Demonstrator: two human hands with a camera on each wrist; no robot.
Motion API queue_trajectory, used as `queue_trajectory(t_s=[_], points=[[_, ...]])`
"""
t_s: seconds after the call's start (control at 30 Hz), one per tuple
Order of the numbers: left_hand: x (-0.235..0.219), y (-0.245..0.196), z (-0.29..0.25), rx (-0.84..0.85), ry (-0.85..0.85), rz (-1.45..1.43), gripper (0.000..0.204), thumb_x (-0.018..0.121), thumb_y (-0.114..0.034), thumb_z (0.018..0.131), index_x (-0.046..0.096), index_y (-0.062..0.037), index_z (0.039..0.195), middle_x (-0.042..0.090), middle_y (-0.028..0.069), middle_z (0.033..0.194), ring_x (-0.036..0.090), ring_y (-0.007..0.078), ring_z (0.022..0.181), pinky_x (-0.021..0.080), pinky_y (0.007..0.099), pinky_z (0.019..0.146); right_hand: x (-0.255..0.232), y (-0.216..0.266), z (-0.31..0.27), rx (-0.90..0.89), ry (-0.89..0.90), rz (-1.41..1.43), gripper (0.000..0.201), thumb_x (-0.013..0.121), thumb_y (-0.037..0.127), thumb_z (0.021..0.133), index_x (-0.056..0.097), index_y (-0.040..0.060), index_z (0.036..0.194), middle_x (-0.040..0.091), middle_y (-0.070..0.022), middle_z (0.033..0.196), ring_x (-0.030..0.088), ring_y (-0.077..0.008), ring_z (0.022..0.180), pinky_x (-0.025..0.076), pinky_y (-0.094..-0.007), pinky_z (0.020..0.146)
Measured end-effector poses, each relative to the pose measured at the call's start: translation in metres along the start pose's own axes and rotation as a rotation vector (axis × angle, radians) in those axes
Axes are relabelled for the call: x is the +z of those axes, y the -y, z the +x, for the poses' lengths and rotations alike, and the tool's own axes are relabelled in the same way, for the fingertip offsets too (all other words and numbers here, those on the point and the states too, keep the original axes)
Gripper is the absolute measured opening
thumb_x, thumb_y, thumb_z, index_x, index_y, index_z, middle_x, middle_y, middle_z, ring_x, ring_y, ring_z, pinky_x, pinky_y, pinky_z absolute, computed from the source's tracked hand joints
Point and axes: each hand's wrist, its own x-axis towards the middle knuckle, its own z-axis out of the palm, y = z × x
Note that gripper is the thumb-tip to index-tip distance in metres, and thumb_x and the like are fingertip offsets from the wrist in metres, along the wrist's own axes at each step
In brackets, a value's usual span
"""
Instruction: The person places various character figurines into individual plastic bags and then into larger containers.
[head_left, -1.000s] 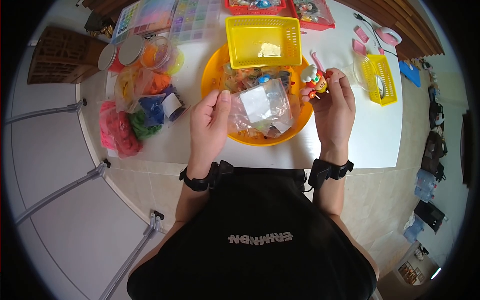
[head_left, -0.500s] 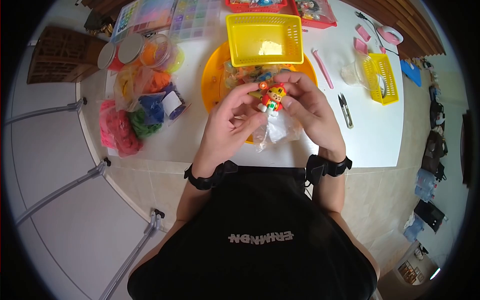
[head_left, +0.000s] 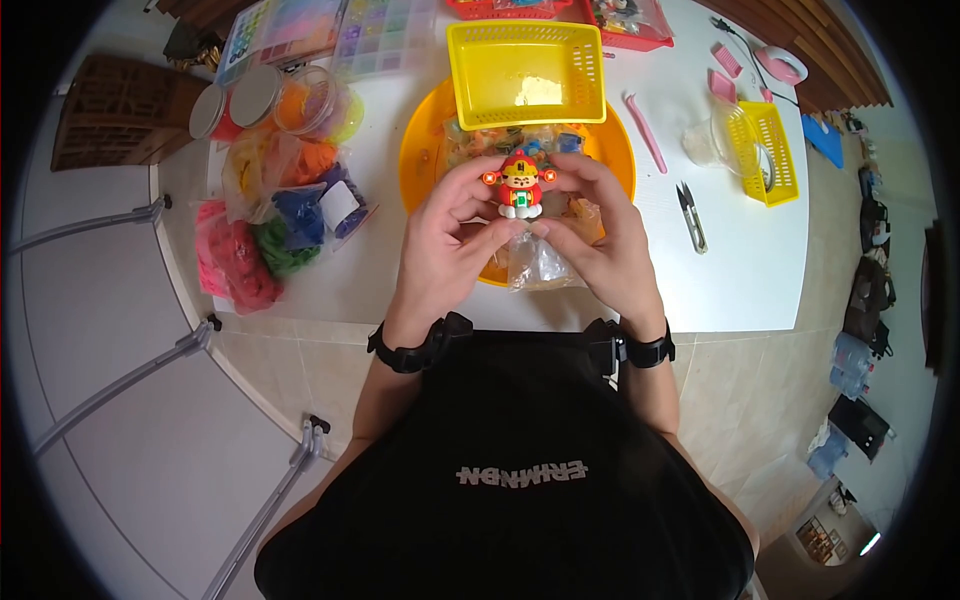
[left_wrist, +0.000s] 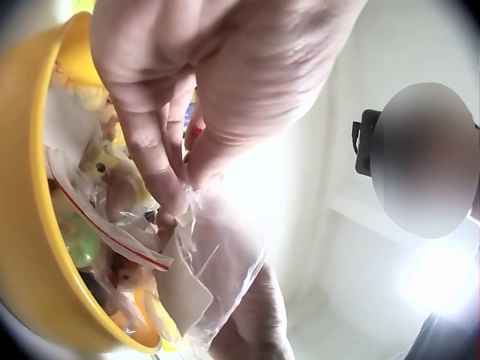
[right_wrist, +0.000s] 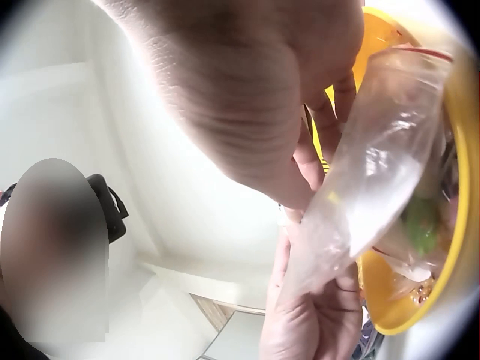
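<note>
A small red and yellow figurine (head_left: 520,186) with a white base stands upright between both hands, over the round orange tray (head_left: 418,150). The left hand (head_left: 440,240) pinches it from the left, thumb at its base; the right hand (head_left: 608,250) holds it from the right in the same way. Below the thumbs hangs a clear plastic bag (head_left: 545,262), also seen in the left wrist view, where the left hand (left_wrist: 217,82) has fingertips on the bag (left_wrist: 232,247). In the right wrist view, the bag (right_wrist: 382,150) hangs beside the right hand (right_wrist: 247,97), and the figurine is hidden.
A yellow basket (head_left: 527,75) overlaps the tray's back edge. To the right lie pink tweezers (head_left: 646,134), small scissors (head_left: 692,218) and another yellow basket (head_left: 778,170). Bags of coloured material (head_left: 235,255) and lidded jars (head_left: 255,95) occupy the left side.
The right hand has brought the figurine leftward from the tray's right side to the middle, where both hands now hold it, turned upright. The bag has shifted lower, beneath the hands.
</note>
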Motion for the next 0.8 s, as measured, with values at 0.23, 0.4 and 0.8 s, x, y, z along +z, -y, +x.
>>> queue_trajectory(t_s=[0.23,0.4,0.8], points=[[0.002,-0.003,0.001,0.003,0.010,-0.041,0.057,0.072,0.009,0.089,0.048,-0.0011,0.141,0.070,0.0103,0.110,0.069,0.0129,0.094,0.056,0.0265,0.083,0.001,-0.012,-0.004,-0.024,-0.019,0.064,0.052,0.077,0.000,0.087,0.053,-0.0003,0.134,0.071,-0.0103,0.115,0.066,-0.0207,0.116,0.050,-0.0325,0.099],[0.002,-0.006,0.001,-0.002,-0.006,-0.025,0.058,0.072,0.009,0.089,0.047,-0.0010,0.140,0.071,0.0112,0.110,0.070,0.0141,0.096,0.057,0.0271,0.084,0.002,-0.016,-0.005,-0.044,-0.016,0.091,0.050,0.076,0.000,0.089,0.051,-0.0009,0.132,0.071,-0.0104,0.116,0.066,-0.0194,0.117,0.050,-0.0326,0.099],[0.008,0.003,0.003,0.064,-0.090,0.003,0.066,0.076,0.007,0.087,0.038,-0.0010,0.141,0.073,0.0156,0.108,0.072,0.0170,0.094,0.059,0.0282,0.083,0.007,-0.021,-0.005,-0.038,-0.065,0.182,0.050,0.075,0.001,0.091,0.049,-0.0007,0.133,0.071,-0.0098,0.118,0.064,-0.0161,0.115,0.047,-0.0340,0.104]])
